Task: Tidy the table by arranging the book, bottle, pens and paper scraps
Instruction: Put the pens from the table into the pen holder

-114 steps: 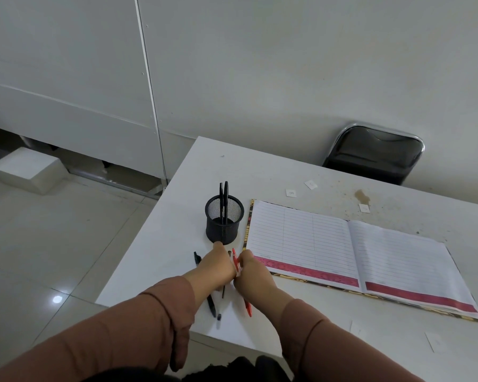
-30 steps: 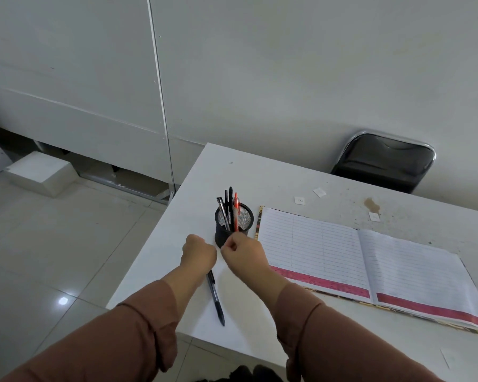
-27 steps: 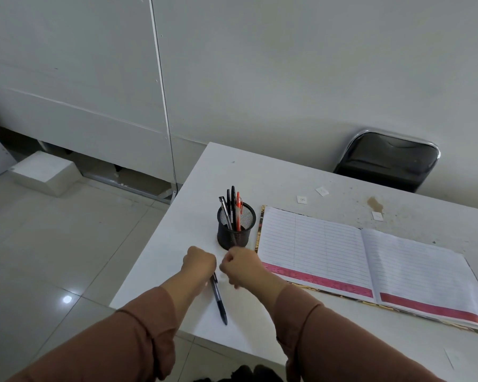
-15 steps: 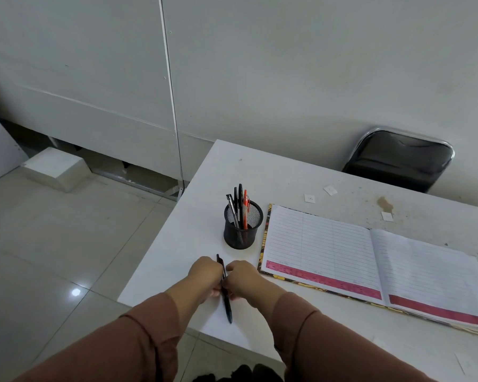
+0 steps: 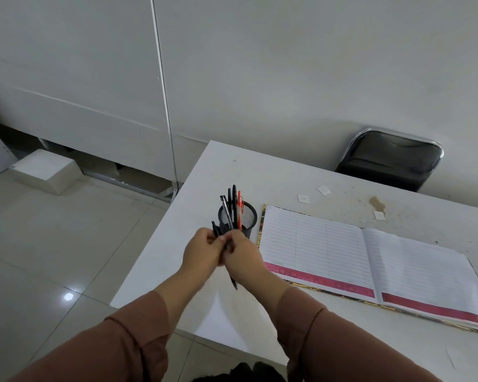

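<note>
My left hand and my right hand are pressed together just in front of the black mesh pen cup, both closed on one black pen lifted off the white table. The pen's top pokes out above my left fingers and its tip shows below my right hand. The cup holds several pens, one of them red. An open lined book lies to the right of the cup. Small paper scraps lie beyond the book. No bottle is in view.
A black folding chair stands behind the table's far edge. More scraps sit by a brown stain. The table's left edge drops to a tiled floor, where a white box rests by the wall.
The red pen went into the cup. Both hands then came down on the black pen lying on the table and have now raised it toward the cup.
</note>
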